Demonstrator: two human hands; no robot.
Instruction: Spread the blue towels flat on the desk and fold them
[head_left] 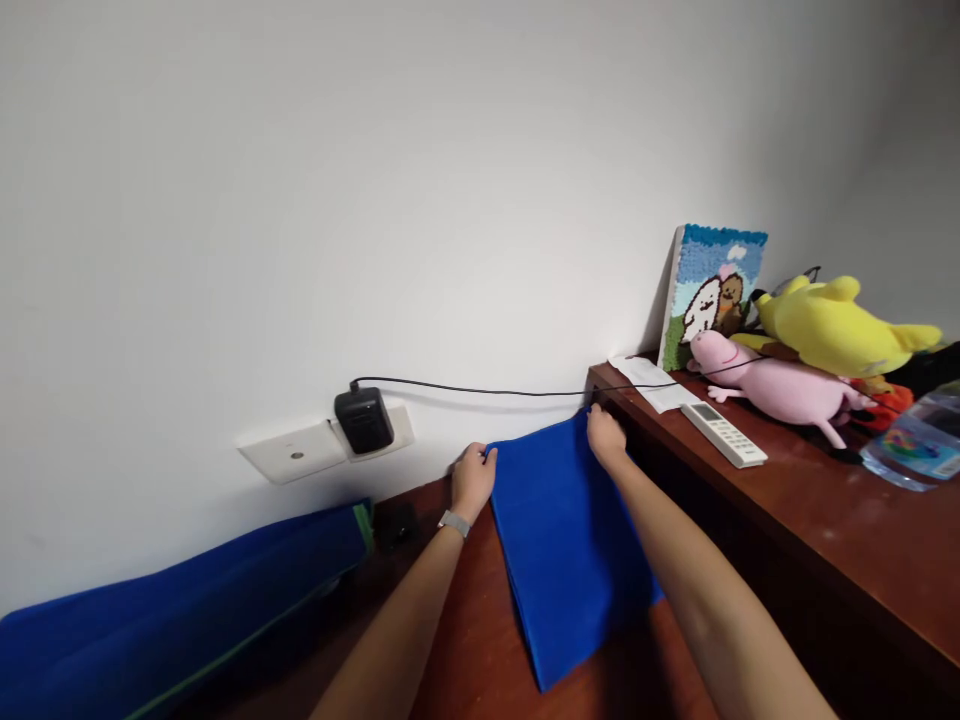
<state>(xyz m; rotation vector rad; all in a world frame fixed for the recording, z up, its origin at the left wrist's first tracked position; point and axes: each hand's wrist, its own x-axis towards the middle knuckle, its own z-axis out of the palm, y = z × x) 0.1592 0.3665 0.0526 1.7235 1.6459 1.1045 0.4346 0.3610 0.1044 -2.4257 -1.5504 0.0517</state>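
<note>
A folded blue cloth lies over a reddish-brown wooden surface, close against the wall. My left hand, with a watch band at the wrist, pinches the cloth's far left corner. At the far right corner, beside the side of the raised wooden top, my right hand is closed on the same cloth. Between the two hands the far edge of the cloth runs fairly straight. My right forearm covers part of its right side.
A black adapter sits in a wall socket, its cord running right above the cloth. On the raised top are a white remote, paper, plush toys, a picture and a bottle. Dark blue fabric lies left.
</note>
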